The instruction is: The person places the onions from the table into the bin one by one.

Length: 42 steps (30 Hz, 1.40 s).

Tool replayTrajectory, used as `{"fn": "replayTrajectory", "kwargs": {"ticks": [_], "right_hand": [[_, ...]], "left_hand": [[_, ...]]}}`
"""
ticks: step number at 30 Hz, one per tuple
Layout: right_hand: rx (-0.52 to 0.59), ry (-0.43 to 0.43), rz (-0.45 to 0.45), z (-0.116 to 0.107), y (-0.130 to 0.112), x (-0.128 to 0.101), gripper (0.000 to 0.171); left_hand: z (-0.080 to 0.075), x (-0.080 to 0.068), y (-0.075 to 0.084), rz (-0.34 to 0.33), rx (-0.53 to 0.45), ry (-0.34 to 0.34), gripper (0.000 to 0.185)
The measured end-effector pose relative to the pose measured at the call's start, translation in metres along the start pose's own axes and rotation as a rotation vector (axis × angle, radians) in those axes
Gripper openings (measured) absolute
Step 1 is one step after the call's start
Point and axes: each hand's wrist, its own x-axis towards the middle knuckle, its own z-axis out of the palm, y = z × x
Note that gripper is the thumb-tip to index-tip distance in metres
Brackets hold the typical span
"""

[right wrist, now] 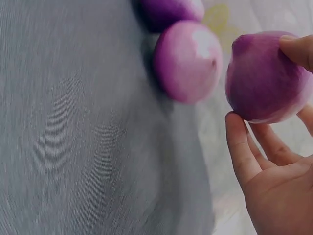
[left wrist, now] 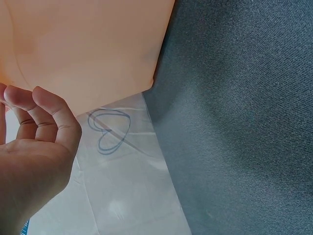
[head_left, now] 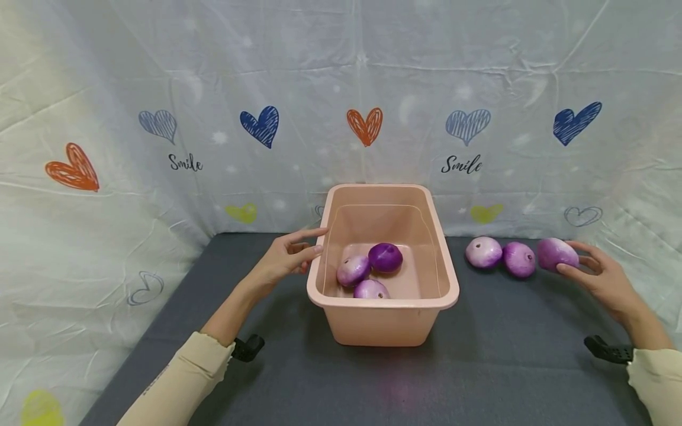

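Note:
A pink plastic bin (head_left: 379,326) stands on the table, with three purple onions inside, among them a dark one (head_left: 385,258). At its left rim is my left hand (head_left: 279,260), index finger and thumb tips right at the edge. The left wrist view shows that hand's (left wrist: 41,132) other fingers bent beside the bin's outer wall (left wrist: 93,44). On the right, my right hand (head_left: 607,281) holds an onion (head_left: 557,254) between thumb and fingers. The right wrist view shows this onion (right wrist: 266,76) pinched above the table, its far side partly hidden by the thumb.
Two more onions lie on the table right of the bin, a pale one (head_left: 483,252) and a purple one (head_left: 519,259). The dark grey tabletop (head_left: 511,367) meets a white curtain (head_left: 303,160) printed with hearts at the back.

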Motion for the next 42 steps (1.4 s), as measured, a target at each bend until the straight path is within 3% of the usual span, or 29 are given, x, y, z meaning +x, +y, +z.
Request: {"fn": "replayTrajectory", "kwargs": {"ticks": [6, 14, 21, 28, 38, 42], "right_hand": [[0.083, -0.035, 0.019, 0.010, -0.020, 0.005, 0.052], [0.276, -0.088, -0.058, 0.030, -0.049, 0.011, 0.053], [0.241, -0.105, -0.064, 0.048, -0.068, 0.015, 0.054], [0.366, -0.174, -0.096, 0.061, -0.082, 0.018, 0.053], [0.447, -0.233, -0.145, 0.077, -0.106, 0.016, 0.053], [0.432, -0.239, -0.164, 0.082, -0.114, 0.014, 0.053]], "left_hand": [[0.000, 0.000, 0.000, 0.003, 0.004, -0.001, 0.050], [-0.001, 0.000, 0.000, -0.004, 0.014, 0.005, 0.049], [0.000, 0.000, -0.001, -0.005, 0.017, 0.009, 0.050], [0.000, 0.000, -0.001, -0.005, 0.014, 0.008, 0.051], [0.000, 0.000, -0.001, 0.005, 0.008, -0.001, 0.050], [0.000, -0.001, 0.000, 0.004, 0.005, -0.002, 0.050]]}}
